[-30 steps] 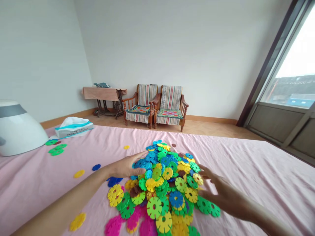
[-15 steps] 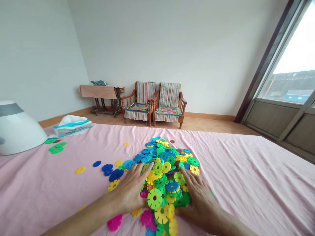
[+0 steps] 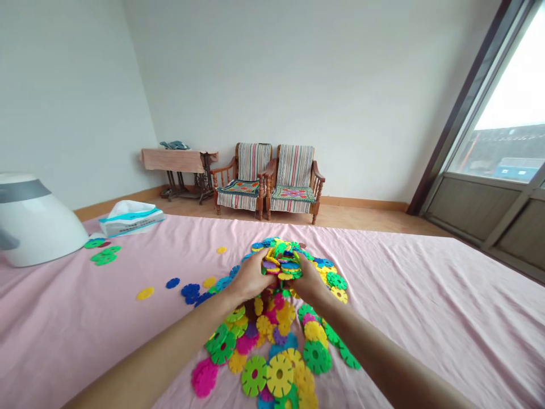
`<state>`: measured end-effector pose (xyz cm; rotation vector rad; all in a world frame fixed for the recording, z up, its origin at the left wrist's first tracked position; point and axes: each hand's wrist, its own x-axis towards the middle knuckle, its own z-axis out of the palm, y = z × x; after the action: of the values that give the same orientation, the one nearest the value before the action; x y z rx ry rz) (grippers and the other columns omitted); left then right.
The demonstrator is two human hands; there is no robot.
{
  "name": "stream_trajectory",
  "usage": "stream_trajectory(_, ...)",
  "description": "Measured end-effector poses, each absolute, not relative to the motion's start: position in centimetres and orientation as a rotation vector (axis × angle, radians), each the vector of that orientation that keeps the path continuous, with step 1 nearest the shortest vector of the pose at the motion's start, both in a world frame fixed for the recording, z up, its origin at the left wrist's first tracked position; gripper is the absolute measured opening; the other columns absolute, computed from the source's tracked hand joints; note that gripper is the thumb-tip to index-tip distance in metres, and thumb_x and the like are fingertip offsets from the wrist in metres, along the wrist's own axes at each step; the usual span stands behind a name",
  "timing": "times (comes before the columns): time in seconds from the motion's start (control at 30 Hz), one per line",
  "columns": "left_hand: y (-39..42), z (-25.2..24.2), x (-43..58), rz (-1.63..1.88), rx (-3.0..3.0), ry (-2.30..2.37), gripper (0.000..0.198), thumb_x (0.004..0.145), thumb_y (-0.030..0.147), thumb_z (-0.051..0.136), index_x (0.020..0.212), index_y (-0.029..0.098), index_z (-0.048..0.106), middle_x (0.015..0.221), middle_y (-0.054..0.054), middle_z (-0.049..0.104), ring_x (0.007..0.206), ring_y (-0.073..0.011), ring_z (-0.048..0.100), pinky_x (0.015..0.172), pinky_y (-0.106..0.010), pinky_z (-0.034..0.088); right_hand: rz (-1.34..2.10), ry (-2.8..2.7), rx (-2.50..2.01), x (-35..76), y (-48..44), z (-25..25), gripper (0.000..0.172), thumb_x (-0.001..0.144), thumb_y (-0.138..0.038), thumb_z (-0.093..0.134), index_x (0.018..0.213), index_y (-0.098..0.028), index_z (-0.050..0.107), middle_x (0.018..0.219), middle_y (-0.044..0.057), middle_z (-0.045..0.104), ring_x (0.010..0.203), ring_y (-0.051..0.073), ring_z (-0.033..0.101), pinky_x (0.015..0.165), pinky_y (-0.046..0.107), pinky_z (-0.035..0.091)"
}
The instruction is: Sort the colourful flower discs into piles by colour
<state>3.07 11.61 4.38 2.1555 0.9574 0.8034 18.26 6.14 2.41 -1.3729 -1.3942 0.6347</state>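
Observation:
A heap of flat plastic snowflake discs [image 3: 272,341] in yellow, green, blue, pink and purple lies on the pink sheet [image 3: 426,295]. My left hand [image 3: 249,278] and my right hand [image 3: 309,282] are cupped together over the far part of the heap. Between them they squeeze a bunch of discs [image 3: 282,262] lifted slightly above the rest. Both hands have their fingers curled round that bunch. More discs spread out under my forearms toward the near edge.
Stray discs lie to the left: blue ones [image 3: 190,291], a yellow one [image 3: 145,293], green ones [image 3: 102,257]. A white rounded appliance [image 3: 29,224] and a tissue pack [image 3: 131,217] sit at the far left. Two wooden armchairs [image 3: 268,182] stand by the far wall.
My hands slid forward from the near sides of the heap, closed together, and gathered a bunch of discs. The heap behind them has spread flatter.

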Motion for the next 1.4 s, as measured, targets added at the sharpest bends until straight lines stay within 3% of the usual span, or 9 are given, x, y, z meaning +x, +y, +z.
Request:
stream_trajectory(0.13,12.4,5.7,0.6,0.83,2.145,0.926,0.067,0.07,0.022,0.065,0.134,0.017,0.046,0.131,-0.011,0.056,0.115,-0.025,0.056,0.098,-0.037,0.044,0.773,-1.365,-1.333,17.9,6.8,4.4,0.061,0.065,-0.018,0.068,0.124,-0.021,0.054,0.103,0.006,0.068,0.088,0.022,0.066,0.075,0.036,0.055)
stream_trajectory(0.33,10.3,6.6,-6.0,0.574,2.302,1.111,0.068,0.073,0.039,0.065,0.136,0.023,0.046,0.138,-0.01,0.049,0.124,-0.0298,0.048,0.1,-0.042,0.043,0.681,-1.46,-1.492,21.9,8.2,5.2,0.036,0.078,-0.029,0.057,0.11,-0.014,0.061,0.107,0.01,0.067,0.079,0.018,0.068,0.067,0.03,0.056)
stream_trajectory(0.57,6.4,3.6,-12.0,-0.005,2.367,1.283,0.108,0.054,0.048,0.078,0.147,0.032,0.026,0.153,-0.008,0.026,0.14,-0.0395,0.019,0.111,-0.049,0.026,0.398,-1.563,-1.849,26.5,11.2,2.3,0.053,0.08,-0.05,0.054,0.118,-0.013,0.06,0.109,0.017,0.067,0.101,0.029,0.062,0.087,0.041,0.047)
stream_trajectory(0.73,5.5,2.9,-7.5,0.196,2.335,1.31,0.083,0.066,0.04,0.069,0.142,0.023,0.038,0.135,-0.012,0.045,0.124,-0.0323,0.046,0.103,-0.041,0.038,0.328,-1.634,-1.99,24.0,11.3,0.9,0.071,0.07,-0.057,0.063,0.128,-0.018,0.053,0.128,0.018,0.056,0.119,0.04,0.049,0.096,0.055,0.035)
stream_trajectory(0.8,6.2,2.7,-5.2,0.319,2.347,1.301,0.074,0.067,0.036,0.068,0.136,0.022,0.045,0.124,-0.01,0.051,0.116,-0.0298,0.052,0.098,-0.038,0.042,0.288,-1.699,-2.009,22.6,11.0,0.6,0.075,0.066,-0.048,0.069,0.131,-0.016,0.051,0.132,0.02,0.052,0.12,0.041,0.047,0.096,0.054,0.035)
stream_trajectory(0.93,7.9,2.2,-1.4,0.519,2.375,1.206,0.044,0.069,0.029,0.067,0.112,0.02,0.061,0.108,-0.008,0.055,0.106,-0.0265,0.057,0.092,-0.034,0.045,0.337,-1.764,-1.929,20.6,10.1,0.9,0.058,0.067,-0.019,0.064,0.124,-0.009,0.055,0.116,0.018,0.062,0.11,0.032,0.057,0.093,0.041,0.042)
stream_trajectory(1.13,8.4,4.2,0.1,0.659,2.253,0.97,0.067,0.072,0.023,0.064,0.136,0.023,0.045,0.131,-0.01,0.047,0.078,-0.0154,0.062,0.077,-0.032,0.052,0.558,-1.684,-1.639,19.8,8.5,3.6,0.046,0.077,-0.023,0.056,0.123,-0.017,0.056,0.114,0.009,0.065,0.093,0.02,0.065,0.079,0.033,0.052)
stream_trajectory(1.27,10.1,6.7,-6.0,0.611,2.432,1.132,0.061,0.075,0.038,0.061,0.133,0.025,0.049,0.133,-0.009,0.051,0.114,-0.0256,0.053,0.094,-0.035,0.045,0.686,-1.516,-1.391,21.8,6.6,4.4,0.036,0.074,-0.032,0.06,0.107,-0.017,0.063,0.104,0.01,0.068,0.086,0.021,0.066,0.071,0.033,0.054)
stream_trajectory(1.4,13.7,6.2,-15.0,0.144,2.497,1.595,0.097,0.053,0.048,0.073,0.14,0.018,0.041,0.142,-0.017,0.043,0.13,-0.0394,0.035,0.105,-0.049,0.032,0.746,-1.372,-1.44,24.8,4.7,3.4,0.04,0.07,-0.04,0.062,0.101,-0.016,0.062,0.087,0.009,0.07,0.075,0.022,0.068,0.064,0.033,0.052)
